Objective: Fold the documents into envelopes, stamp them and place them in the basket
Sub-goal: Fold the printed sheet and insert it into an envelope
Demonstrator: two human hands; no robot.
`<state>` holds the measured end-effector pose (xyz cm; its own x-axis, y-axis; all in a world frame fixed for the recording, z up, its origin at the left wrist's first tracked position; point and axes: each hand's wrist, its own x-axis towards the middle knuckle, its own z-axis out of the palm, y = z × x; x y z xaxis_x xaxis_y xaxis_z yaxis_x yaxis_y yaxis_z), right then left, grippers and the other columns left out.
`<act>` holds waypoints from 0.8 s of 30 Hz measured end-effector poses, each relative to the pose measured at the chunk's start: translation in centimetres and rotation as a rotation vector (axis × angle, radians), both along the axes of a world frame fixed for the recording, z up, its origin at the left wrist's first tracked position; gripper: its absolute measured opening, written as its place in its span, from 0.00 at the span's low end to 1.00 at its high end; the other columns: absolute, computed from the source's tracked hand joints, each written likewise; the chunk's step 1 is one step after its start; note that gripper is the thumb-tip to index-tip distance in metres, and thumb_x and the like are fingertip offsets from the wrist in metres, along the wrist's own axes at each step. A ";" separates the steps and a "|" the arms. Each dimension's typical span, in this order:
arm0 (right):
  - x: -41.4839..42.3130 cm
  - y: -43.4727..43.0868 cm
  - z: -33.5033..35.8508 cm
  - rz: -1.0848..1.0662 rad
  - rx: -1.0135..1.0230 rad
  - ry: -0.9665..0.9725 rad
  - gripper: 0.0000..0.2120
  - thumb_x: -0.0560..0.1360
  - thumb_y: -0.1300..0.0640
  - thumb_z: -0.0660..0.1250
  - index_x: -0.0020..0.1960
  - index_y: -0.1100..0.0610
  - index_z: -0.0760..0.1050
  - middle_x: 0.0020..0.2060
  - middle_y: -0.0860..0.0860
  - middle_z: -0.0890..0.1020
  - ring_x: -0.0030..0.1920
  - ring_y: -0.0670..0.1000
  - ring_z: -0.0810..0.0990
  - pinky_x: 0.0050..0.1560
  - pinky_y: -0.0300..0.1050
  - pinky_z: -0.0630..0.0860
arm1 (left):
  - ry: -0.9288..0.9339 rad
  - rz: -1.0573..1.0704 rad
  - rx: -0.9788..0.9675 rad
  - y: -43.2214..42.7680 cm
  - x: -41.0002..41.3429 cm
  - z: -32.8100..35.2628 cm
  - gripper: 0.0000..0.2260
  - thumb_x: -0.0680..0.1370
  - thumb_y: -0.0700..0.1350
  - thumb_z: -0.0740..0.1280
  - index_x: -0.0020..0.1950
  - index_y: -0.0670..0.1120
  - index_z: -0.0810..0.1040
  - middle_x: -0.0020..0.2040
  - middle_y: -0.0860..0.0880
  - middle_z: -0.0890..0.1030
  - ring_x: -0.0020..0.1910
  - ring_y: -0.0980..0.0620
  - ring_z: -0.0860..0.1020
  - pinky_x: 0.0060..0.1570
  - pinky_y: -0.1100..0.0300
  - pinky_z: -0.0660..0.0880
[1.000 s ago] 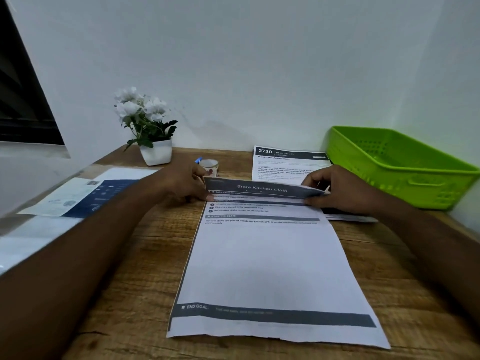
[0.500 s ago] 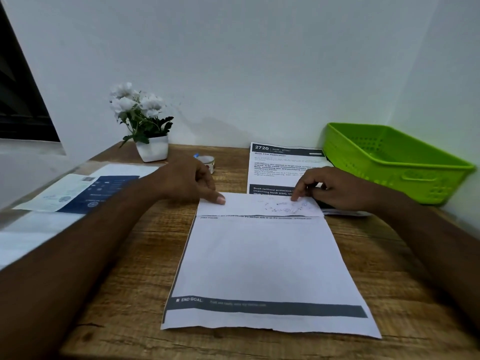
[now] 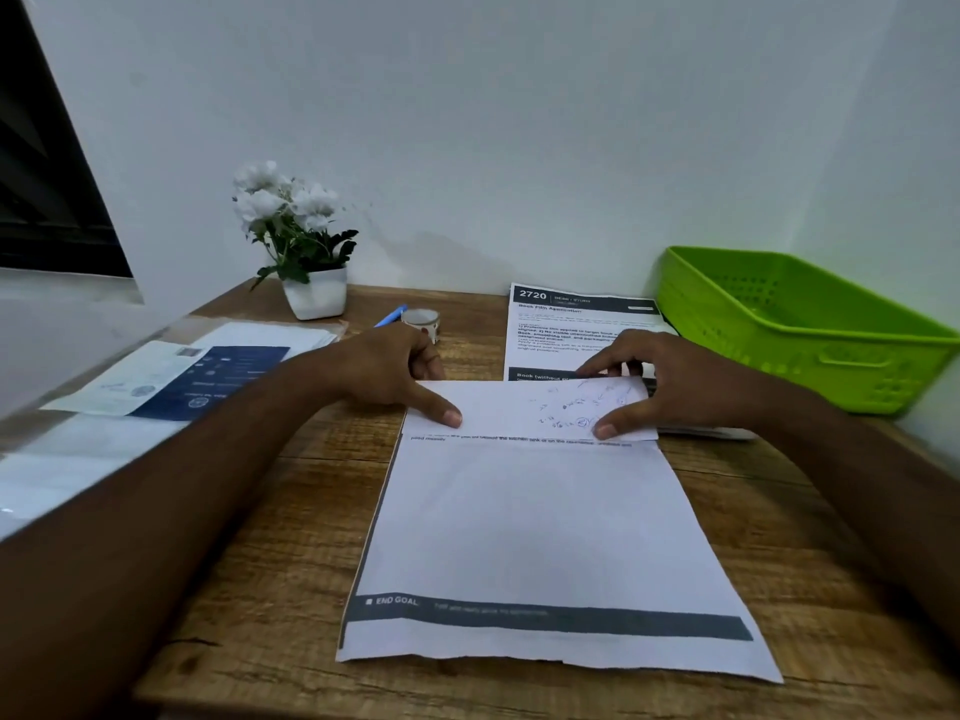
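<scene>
A white printed document (image 3: 535, 532) lies in front of me on the wooden desk, its far end folded over toward me into a flap (image 3: 524, 407) with pen scribbles on its back. My left hand (image 3: 395, 371) presses the flap's left end with one finger. My right hand (image 3: 654, 381) grips the flap's right end between thumb and fingers. A second printed sheet (image 3: 566, 324) lies behind the fold. The green plastic basket (image 3: 810, 324) stands empty at the right. Envelopes and papers (image 3: 171, 376) lie at the left.
A white pot of white flowers (image 3: 301, 252) stands at the back left by the wall. A small round stamp (image 3: 422, 322) and a blue pen (image 3: 390, 317) sit behind my left hand. Walls close off the back and right.
The document's top end, which was lifted a second ago, has been folded down flat toward me. Both hands now hold the flap at its ends, and my right thumb has come onto it.
</scene>
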<state>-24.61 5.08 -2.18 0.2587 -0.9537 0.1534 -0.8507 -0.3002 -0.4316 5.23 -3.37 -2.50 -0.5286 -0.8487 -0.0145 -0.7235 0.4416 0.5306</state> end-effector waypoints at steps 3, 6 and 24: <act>0.1 0.1 0.1 -0.002 -0.032 -0.002 0.26 0.55 0.36 0.77 0.50 0.39 0.77 0.49 0.41 0.78 0.51 0.43 0.75 0.48 0.39 0.71 | 0.023 -0.013 -0.003 0.0 0.3 0.2 0.21 0.60 0.55 0.81 0.44 0.50 0.76 0.45 0.53 0.78 0.43 0.56 0.74 0.40 0.62 0.70; 0.3 0.3 0.5 0.022 -0.035 0.003 0.23 0.58 0.39 0.80 0.48 0.42 0.77 0.47 0.41 0.80 0.50 0.44 0.78 0.51 0.46 0.74 | 0.088 -0.076 0.005 0.3 0.3 0.5 0.19 0.60 0.51 0.82 0.36 0.51 0.71 0.36 0.56 0.75 0.35 0.59 0.71 0.35 0.63 0.66; 1.8 2.0 2.2 0.226 0.073 0.092 0.11 0.67 0.63 0.76 0.35 0.54 0.74 0.30 0.46 0.78 0.31 0.42 0.73 0.33 0.37 0.67 | 0.245 -0.543 0.279 1.0 2.5 2.3 0.13 0.66 0.30 0.75 0.36 0.48 0.79 0.54 0.42 0.82 0.56 0.49 0.80 0.52 0.61 0.76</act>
